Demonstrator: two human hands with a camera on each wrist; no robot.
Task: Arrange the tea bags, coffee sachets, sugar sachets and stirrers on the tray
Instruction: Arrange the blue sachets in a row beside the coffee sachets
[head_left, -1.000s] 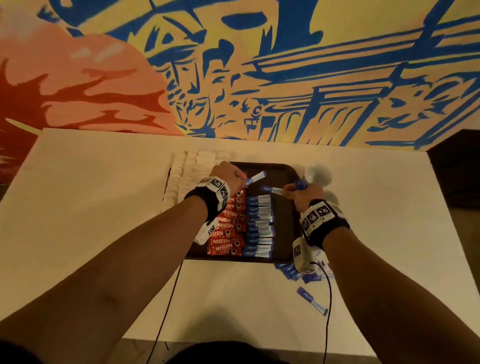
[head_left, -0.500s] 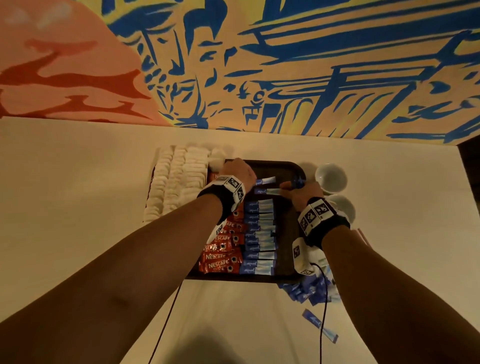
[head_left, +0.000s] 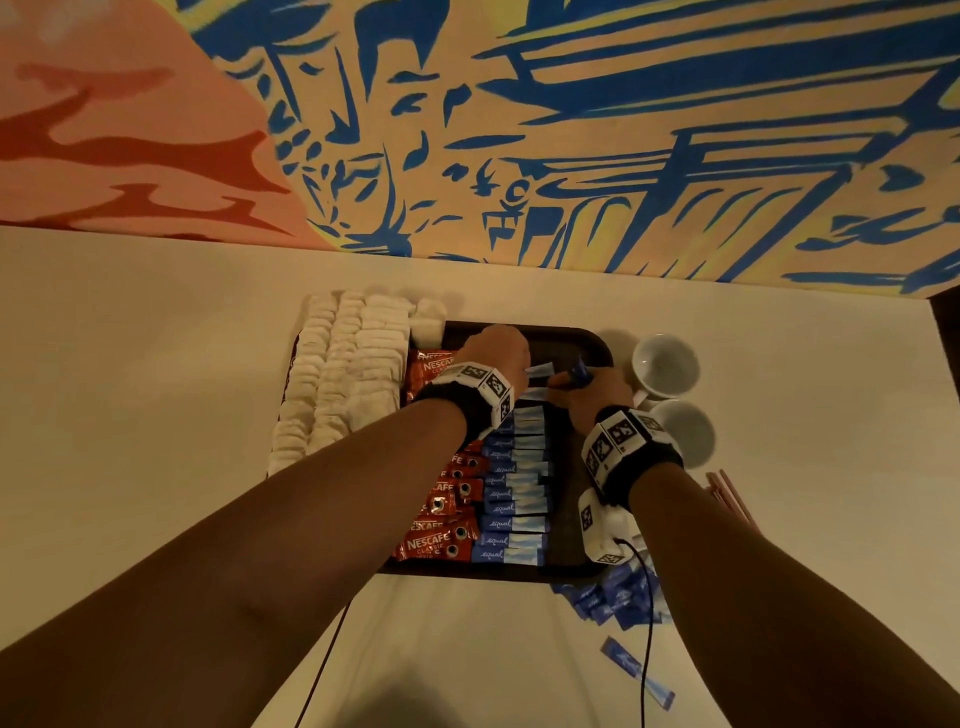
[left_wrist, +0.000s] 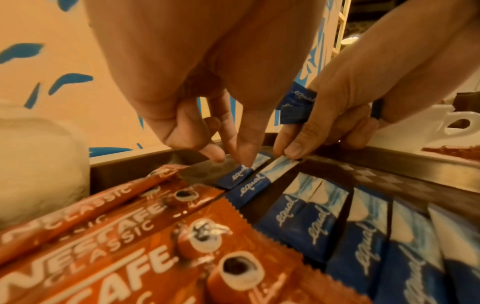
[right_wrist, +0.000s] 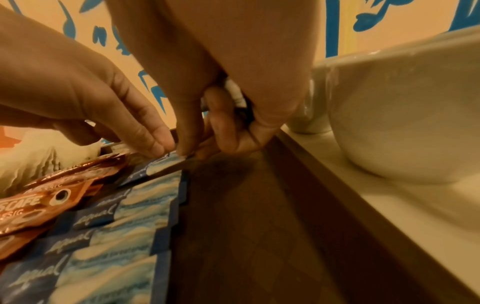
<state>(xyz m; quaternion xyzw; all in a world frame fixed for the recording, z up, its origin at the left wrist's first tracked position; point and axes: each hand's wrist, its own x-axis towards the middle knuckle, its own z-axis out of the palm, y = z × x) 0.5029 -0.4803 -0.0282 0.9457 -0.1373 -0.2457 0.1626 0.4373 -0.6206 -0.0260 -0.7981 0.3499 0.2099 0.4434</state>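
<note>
A dark brown tray holds rows of white tea bags, red Nescafe sachets and a column of blue Equal sugar sachets. Both hands work at the far end of that column. My left hand presses a fingertip on a sugar sachet lying flat on the tray. My right hand pinches the pale end of the neighbouring sachet between thumb and forefinger. Its other fingers grip a bundle of blue sachets.
Two white cups stand right of the tray, close to my right wrist. Thin stirrers lie beyond them. A pile of loose blue sachets and a single one lie on the table near the tray's front right corner.
Both hands have come down from holding sachets in the air to laying them on the tray at the far end of the blue column. The head view has tilted and shifted.
</note>
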